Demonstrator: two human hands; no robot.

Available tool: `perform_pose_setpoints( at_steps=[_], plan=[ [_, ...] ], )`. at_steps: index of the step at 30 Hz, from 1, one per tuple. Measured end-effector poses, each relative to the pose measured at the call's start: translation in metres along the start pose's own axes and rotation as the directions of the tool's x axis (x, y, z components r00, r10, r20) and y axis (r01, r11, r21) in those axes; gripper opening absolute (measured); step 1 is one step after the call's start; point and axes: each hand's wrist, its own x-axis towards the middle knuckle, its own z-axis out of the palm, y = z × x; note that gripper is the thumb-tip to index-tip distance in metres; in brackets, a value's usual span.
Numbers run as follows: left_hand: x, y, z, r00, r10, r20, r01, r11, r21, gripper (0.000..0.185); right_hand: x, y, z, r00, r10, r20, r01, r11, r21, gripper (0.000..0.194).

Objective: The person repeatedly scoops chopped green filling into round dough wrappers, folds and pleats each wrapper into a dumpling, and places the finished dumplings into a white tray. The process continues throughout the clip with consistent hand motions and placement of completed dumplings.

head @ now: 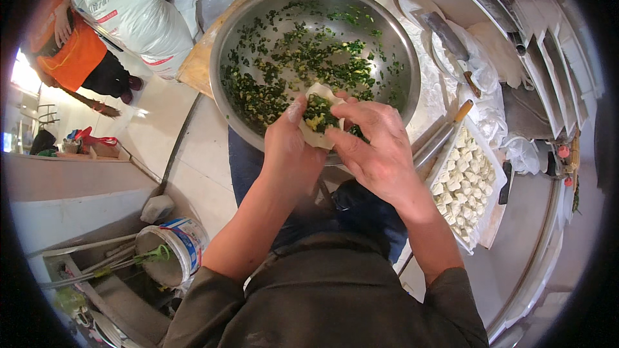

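Over the near rim of a large stainless steel bowl (220, 53), my left hand (292, 142) holds a round dough wrapper (316, 140) with chopped green and yellow filling (319, 113) on it. My right hand (375, 147) is at the wrapper's right side, its fingers touching the edge and the filling. The wrapper is partly cupped and its top is unsealed. Loose chopped green filling (309, 53) is spread across the bowl's bottom and walls. To the right, a white tray lined with plastic holds many folded dumplings (464, 183).
A rolling pin (442, 133) lies between bowl and tray. A cleaver (445, 36) rests on floury plastic at the right. A wooden board (200, 65) is under the bowl. Far left are a white sack (140, 19), a bucket (169, 256) and another person in an orange garment (72, 58).
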Motion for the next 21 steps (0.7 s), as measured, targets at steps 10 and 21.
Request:
perform_pose_setpoints(
  at_steps=[10, 21],
  plan=[
    [-0.010, -0.007, -0.005, 0.993, -0.045, 0.108, 0.028, 0.987, 0.156, 0.030, 0.008, 0.006, -0.001, 0.966, 0.243, -0.091, -0.208, 0.936, 0.284, 0.013],
    [-0.010, -0.015, -0.008, 0.981, 0.013, 0.192, -0.046, 0.985, 0.168, 0.031, 0.009, 0.007, 0.004, 0.932, 0.327, -0.155, -0.266, 0.910, 0.319, 0.013]
  ],
)
